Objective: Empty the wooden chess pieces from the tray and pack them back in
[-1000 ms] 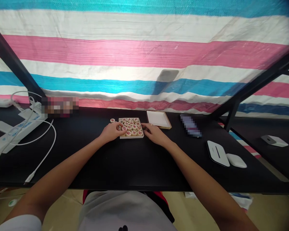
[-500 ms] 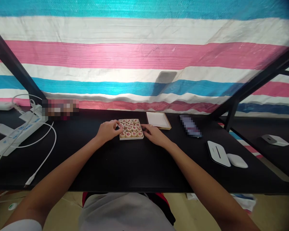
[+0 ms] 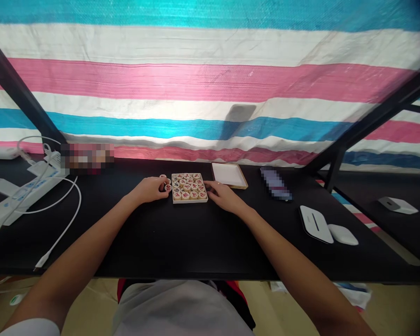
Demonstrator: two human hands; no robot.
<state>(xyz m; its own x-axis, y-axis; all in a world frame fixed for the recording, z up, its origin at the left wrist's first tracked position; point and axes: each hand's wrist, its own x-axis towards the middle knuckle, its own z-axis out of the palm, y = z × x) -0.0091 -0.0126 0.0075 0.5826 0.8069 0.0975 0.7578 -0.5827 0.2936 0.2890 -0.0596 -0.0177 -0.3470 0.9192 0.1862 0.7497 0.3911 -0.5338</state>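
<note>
A small wooden box (image 3: 189,200) full of round xiangqi pieces with red characters sits on the black table (image 3: 182,238). My left hand (image 3: 149,189) lies just left of the box, fingers pinched on one round piece (image 3: 168,187) outside the box. Two more loose pieces (image 3: 163,177) lie beside it on the table. My right hand (image 3: 224,195) rests against the box's right side, its fingers curled along the wall. The box lid (image 3: 229,175) lies flat behind and to the right of the box.
A white power strip (image 3: 24,193) with white cables (image 3: 61,219) lies at the left. A blurred object (image 3: 276,183) and two white devices (image 3: 315,224) lie to the right. A striped tarp (image 3: 210,84) hangs behind the table. Black frame bars (image 3: 367,123) slant at both sides.
My left hand has drawn back leftward from over the box, bringing one piece out of it to the table beside the box. My right hand has stayed at the box's right side.
</note>
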